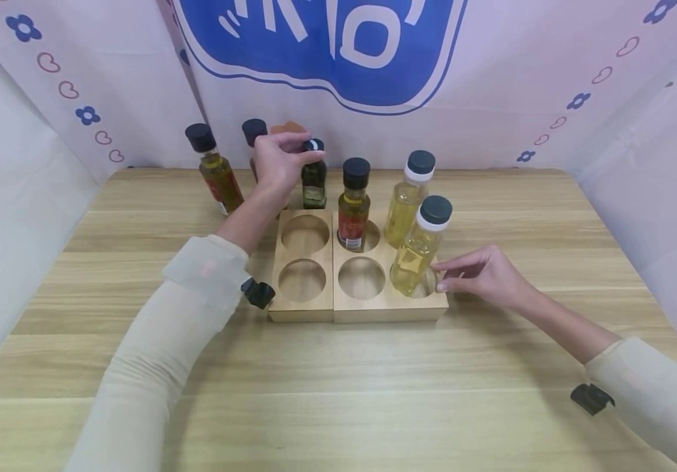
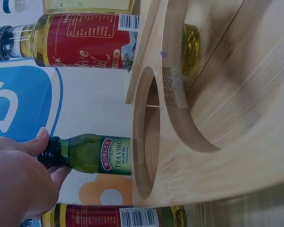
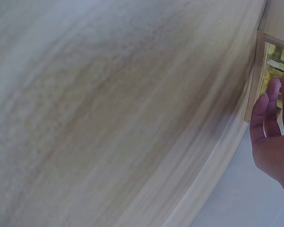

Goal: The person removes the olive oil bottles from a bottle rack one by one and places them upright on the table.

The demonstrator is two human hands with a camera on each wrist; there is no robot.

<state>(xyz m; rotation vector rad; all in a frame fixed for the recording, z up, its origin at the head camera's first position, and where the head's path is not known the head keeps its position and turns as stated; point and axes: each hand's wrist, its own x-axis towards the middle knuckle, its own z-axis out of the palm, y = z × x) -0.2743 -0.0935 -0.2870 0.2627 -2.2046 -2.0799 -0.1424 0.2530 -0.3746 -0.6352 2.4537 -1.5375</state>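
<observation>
My left hand [image 1: 279,160] pinches the black cap of a small dark green olive oil bottle [image 1: 314,180] between thumb and fingers. In the left wrist view this bottle [image 2: 92,153] stands upright behind a round hole of the wooden bottle rack [image 2: 203,170]; whether its base touches the table is hidden. The right hand [image 1: 482,278] has its fingertips at the rack's right side, beside a clear bottle of yellow oil [image 1: 415,255] in the front right hole. In the right wrist view the fingers [image 3: 273,101] are extended and loosely bent against the rack's side [image 3: 258,78].
A second yellow oil bottle [image 1: 406,203] and a red-labelled olive oil bottle [image 1: 352,216] stand in the rack's back holes. Left of the rack are another red-labelled bottle [image 1: 220,177] and a black-capped bottle [image 1: 254,128] partly hidden by my left hand. A printed cloth [image 1: 491,98] hangs behind the table.
</observation>
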